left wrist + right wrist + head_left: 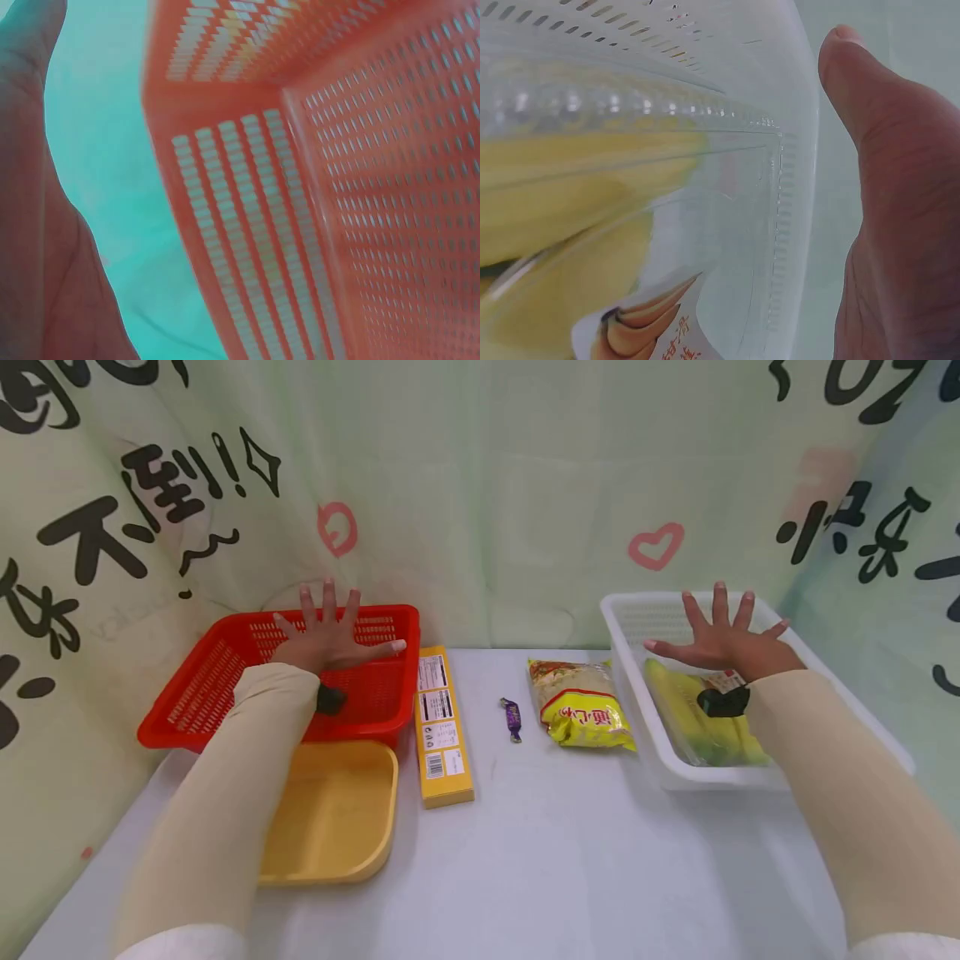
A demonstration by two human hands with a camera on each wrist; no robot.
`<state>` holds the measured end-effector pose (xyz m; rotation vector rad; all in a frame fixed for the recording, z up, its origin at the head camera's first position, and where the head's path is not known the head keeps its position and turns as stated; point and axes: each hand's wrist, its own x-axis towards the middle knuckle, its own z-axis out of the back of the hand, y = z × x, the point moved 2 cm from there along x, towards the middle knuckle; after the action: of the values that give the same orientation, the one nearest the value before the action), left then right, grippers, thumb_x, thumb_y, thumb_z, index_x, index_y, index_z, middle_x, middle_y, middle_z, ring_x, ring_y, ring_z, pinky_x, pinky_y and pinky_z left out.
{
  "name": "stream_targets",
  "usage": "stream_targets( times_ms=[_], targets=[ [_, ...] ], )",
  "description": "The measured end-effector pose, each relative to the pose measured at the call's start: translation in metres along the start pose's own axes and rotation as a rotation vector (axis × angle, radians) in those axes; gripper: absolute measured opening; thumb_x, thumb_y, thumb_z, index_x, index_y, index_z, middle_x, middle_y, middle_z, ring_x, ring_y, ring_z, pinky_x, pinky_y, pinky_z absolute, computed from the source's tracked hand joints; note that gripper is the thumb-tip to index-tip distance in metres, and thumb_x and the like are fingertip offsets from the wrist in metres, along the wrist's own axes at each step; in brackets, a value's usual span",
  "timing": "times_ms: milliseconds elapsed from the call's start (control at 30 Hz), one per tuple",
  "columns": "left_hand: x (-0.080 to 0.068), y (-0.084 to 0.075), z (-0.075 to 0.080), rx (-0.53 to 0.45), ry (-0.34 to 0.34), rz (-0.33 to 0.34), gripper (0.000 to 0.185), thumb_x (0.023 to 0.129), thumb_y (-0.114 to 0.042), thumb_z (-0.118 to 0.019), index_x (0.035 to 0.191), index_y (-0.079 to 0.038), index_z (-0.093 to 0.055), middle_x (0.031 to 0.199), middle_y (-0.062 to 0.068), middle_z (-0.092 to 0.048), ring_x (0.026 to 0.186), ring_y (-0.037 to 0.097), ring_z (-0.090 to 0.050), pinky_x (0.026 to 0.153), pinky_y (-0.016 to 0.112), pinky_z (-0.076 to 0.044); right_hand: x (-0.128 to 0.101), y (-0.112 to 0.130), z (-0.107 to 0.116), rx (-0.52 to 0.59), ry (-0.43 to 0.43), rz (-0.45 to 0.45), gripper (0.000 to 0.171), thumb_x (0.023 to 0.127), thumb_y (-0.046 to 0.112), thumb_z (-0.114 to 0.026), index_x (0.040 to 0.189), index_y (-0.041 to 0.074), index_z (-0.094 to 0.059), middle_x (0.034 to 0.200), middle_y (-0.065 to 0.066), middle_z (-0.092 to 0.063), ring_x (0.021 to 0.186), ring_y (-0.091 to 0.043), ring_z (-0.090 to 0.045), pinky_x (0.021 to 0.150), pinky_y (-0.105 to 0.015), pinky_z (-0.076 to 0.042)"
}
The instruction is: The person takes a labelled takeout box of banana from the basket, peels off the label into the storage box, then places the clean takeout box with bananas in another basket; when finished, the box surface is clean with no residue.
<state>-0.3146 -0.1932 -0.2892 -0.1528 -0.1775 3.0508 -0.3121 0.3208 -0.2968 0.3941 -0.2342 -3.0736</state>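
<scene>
My left hand [321, 642] is held over the red basket [202, 693] with fingers spread and nothing in it. The left wrist view shows the slotted wall of that basket [247, 225] beside the hand [45, 225]. On the other side, my right hand [723, 639] spreads its fingers above the white basket [652, 610], also holding nothing. Inside the white basket lies a clear plastic pack of bananas [682, 714]. In the right wrist view the bananas [570, 180] show through the pack, with a printed label [645, 330] on it.
An orange-yellow tray [337, 810] stands before the red basket, partly behind my left sleeve. Between the baskets lie a long yellow box [442, 727], a small purple-wrapped candy [512, 718] and a yellow snack bag [585, 706]. Behind hangs a pale green curtain [525, 485].
</scene>
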Motion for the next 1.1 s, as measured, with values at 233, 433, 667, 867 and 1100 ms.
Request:
stream_targets(
  times_ms=[233,433,667,867,1100],
  targets=[
    [0.007,-0.018,-0.001,-0.012,0.023,-0.008,0.114,0.081,-0.077,-0.047,0.155,-0.014,0.012,0.155,0.021,0.027,0.138,0.046,0.026,0.099,0.079,0.006,0.003,0.001,-0.003,0.003,0.011,0.003,0.113,0.084,0.078,-0.040,0.148,0.012,0.026,0.140,-0.023,0.047,0.121,-0.057,0.041,0.080,-0.084,0.017],
    [0.009,-0.036,-0.001,-0.014,0.024,-0.028,0.114,0.082,-0.074,-0.049,0.155,-0.014,0.013,0.156,0.021,0.025,0.139,0.045,0.023,0.100,0.077,0.005,0.001,-0.001,-0.003,-0.001,-0.014,0.025,0.112,0.084,0.077,-0.041,0.148,0.013,0.025,0.141,-0.022,0.047,0.122,-0.056,0.041,0.082,-0.082,0.018],
    [0.010,-0.078,-0.005,-0.042,0.025,-0.088,0.115,0.080,-0.075,-0.050,0.155,-0.015,0.013,0.157,0.018,0.024,0.141,0.041,0.022,0.107,0.070,0.005,0.001,-0.014,-0.002,0.020,-0.062,0.079,0.110,0.085,0.073,-0.044,0.152,0.010,0.016,0.145,-0.025,0.041,0.125,-0.058,0.035,0.090,-0.078,0.018],
    [0.015,-0.116,-0.017,-0.119,0.048,-0.163,0.115,0.079,-0.078,-0.049,0.155,-0.020,0.015,0.157,0.014,0.026,0.141,0.039,0.024,0.109,0.067,0.004,-0.005,-0.028,0.002,0.053,-0.063,0.083,0.109,0.086,0.071,-0.046,0.152,0.009,0.014,0.146,-0.029,0.037,0.127,-0.060,0.030,0.093,-0.079,0.011],
    [0.013,-0.152,-0.029,-0.274,0.089,-0.247,0.109,0.084,-0.073,-0.048,0.156,-0.016,0.011,0.161,0.013,0.015,0.146,0.035,0.011,0.114,0.057,-0.008,-0.014,-0.044,0.000,0.133,-0.029,0.096,0.102,0.091,0.063,-0.045,0.151,0.004,0.012,0.146,-0.034,0.032,0.127,-0.064,0.025,0.088,-0.084,-0.001]
  ],
)
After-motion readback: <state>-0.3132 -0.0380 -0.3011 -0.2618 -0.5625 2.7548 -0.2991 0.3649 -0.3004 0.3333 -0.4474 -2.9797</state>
